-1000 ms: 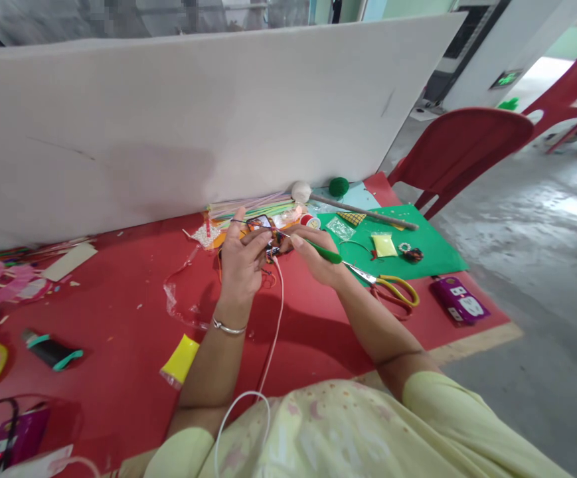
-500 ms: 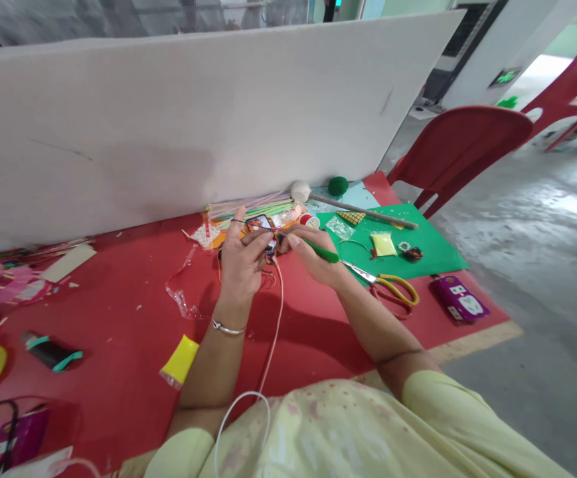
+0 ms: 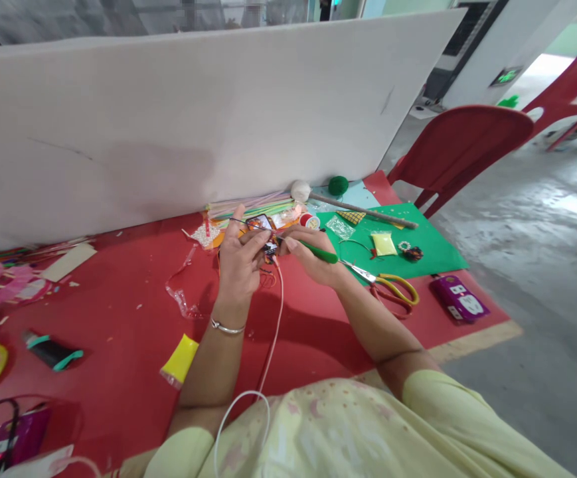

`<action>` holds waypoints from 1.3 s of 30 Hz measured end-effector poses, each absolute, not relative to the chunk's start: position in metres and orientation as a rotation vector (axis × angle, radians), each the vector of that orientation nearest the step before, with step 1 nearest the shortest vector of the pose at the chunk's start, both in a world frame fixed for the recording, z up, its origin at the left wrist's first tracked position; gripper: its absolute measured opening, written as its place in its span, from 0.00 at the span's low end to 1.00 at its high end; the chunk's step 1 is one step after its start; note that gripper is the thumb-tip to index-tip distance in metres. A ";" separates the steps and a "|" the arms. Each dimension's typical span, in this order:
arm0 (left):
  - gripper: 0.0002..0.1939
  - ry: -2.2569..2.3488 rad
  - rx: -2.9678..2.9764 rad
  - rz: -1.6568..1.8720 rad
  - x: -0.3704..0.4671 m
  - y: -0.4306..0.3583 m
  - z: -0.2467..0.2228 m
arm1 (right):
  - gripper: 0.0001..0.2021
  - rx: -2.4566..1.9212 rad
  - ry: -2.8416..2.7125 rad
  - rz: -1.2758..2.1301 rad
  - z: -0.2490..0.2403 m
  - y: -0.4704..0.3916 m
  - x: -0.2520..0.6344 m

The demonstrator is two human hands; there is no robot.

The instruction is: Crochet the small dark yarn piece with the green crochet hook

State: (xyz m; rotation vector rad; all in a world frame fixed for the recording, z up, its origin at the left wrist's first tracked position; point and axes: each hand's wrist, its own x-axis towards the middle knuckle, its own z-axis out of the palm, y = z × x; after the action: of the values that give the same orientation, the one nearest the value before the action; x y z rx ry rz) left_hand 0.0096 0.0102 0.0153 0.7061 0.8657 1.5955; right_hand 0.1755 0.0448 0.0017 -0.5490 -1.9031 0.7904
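Note:
My right hand is closed round a crochet hook with a green handle. Its thin tip points left, to my left hand. A dark strand of yarn passes over the raised index finger of that hand, and its thumb and other fingers pinch the yarn close to the hook tip. Any small worked piece between the fingertips is too tiny to make out. Just behind the fingers lies a phone with a lit screen, partly covered by my hands. A pale cable runs from it toward my body.
Yellow-and-red-handled scissors lie beside my right forearm, partly on a green sheet. A purple box sits near the table's right edge. A yellow packet lies by my left forearm. A white board stands along the back.
The fingertips of both hands have shifted slightly around the hook tip, and my left hand has moved a little left. Things on the table are unmoved.

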 end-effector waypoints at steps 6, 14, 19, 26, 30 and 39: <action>0.48 0.856 0.698 1.605 0.010 0.010 0.016 | 0.22 -0.551 -1.913 0.799 0.001 0.045 0.174; 0.54 0.863 0.711 1.647 0.010 0.011 0.016 | 0.21 -0.544 -1.926 0.786 -0.001 0.045 0.175; 0.56 0.857 0.729 1.663 0.009 0.012 0.015 | 0.20 -0.556 -1.940 0.758 -0.001 0.044 0.175; 0.56 0.853 0.758 1.747 0.008 0.012 0.016 | 0.19 -0.609 -1.971 0.695 -0.003 0.044 0.173; 0.53 0.842 0.761 1.774 0.008 0.012 0.016 | 0.19 -0.620 -1.972 0.690 -0.003 0.044 0.172; 0.54 0.849 0.728 1.638 0.004 0.018 0.010 | 0.21 -0.594 -1.959 0.724 0.001 0.042 0.172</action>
State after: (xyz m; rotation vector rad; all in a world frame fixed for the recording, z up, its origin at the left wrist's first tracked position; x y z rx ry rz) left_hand 0.0044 0.0182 0.0104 0.7278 0.8485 1.6384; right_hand 0.1724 0.0419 0.0009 -0.5945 -1.9591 0.7239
